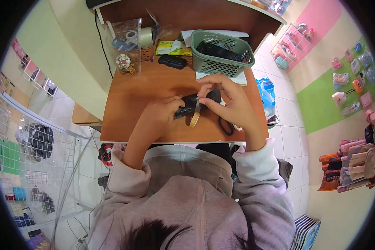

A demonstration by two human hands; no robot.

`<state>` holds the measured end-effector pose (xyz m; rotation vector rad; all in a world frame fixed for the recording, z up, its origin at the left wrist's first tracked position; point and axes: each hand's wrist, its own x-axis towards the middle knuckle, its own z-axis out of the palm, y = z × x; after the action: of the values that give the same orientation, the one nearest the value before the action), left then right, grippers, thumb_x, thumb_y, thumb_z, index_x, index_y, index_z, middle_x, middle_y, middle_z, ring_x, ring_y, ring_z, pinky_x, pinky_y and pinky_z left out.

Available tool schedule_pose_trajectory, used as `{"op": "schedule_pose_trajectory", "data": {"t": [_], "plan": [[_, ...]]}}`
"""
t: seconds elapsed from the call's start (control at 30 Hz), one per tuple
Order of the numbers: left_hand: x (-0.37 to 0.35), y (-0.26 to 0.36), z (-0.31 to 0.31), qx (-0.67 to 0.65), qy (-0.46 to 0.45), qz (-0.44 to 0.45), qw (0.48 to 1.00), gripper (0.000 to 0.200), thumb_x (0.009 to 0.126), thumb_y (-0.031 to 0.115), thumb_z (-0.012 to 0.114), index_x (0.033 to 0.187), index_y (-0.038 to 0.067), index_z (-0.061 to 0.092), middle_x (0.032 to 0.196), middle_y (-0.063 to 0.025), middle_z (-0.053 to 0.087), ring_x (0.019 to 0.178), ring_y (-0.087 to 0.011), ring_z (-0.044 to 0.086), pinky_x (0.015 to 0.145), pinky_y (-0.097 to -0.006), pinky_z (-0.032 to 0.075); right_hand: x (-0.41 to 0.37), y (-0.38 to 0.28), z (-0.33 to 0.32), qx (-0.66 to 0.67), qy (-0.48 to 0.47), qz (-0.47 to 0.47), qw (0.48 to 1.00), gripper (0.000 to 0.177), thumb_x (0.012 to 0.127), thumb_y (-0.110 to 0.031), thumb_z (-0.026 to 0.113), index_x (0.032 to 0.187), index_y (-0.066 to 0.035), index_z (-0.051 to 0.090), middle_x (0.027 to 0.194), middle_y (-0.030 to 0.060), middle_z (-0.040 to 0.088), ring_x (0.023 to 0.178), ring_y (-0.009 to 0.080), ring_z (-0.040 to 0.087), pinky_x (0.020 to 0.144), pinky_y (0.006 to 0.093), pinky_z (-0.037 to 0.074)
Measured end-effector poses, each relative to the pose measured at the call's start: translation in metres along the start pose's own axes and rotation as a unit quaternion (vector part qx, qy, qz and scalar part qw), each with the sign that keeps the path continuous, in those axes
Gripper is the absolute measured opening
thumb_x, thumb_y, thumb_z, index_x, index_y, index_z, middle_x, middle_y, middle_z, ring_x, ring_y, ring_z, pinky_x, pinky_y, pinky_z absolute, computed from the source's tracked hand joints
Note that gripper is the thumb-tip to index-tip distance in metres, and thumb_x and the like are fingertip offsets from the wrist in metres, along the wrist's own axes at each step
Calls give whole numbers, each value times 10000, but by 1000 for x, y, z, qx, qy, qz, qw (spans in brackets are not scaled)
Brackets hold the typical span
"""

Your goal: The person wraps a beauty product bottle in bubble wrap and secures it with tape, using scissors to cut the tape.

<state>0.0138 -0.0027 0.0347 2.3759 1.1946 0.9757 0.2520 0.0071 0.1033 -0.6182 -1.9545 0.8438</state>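
A dark package wrapped in shiny black plastic (186,104) lies on the wooden desk (129,100) between my hands. My left hand (164,109) is closed on its left end, fingers curled over the plastic. Above its right part, my right hand (225,98) pinches with thumb and forefinger at a strip of clear tape, the other fingers bent. From that strip hangs a narrow tape roll (194,119), edge-on, with a yellowish-brown core. Beside it, partly under my right hand, are scissors (226,126) with a black handle loop; their blades are hidden.
A green plastic basket (223,66) holding dark items stands at the back right. Left of it lie a black case (172,61) and a yellow-green packet (171,48). A brown basket (148,53) with tape rolls and a clear plastic bag (127,46) stand at the back left.
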Motion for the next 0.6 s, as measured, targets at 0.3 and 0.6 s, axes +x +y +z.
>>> {"op": "schedule_pose_trajectory", "data": {"t": [0.3, 0.6], "plan": [[-4, -1, -12, 98, -28, -24, 994, 434, 852, 327, 752, 1238, 154, 653, 1169, -104, 666, 1033, -331, 661, 903, -457, 507, 2, 3, -3, 7, -5, -19, 1000, 414, 875, 29, 703, 1273, -38, 610, 956, 50, 664, 899, 134, 659, 838, 294, 531], [2, -6, -12, 117, -49, -42, 991, 421, 863, 285, 740, 1266, 178, 682, 1116, -114, 669, 962, -340, 671, 827, -437, 543, 8, 5, -1, 35, -42, 12, 998, 450, 886, 71, 704, 1304, -21, 565, 1028, 67, 652, 988, 151, 645, 909, 309, 512]]}}
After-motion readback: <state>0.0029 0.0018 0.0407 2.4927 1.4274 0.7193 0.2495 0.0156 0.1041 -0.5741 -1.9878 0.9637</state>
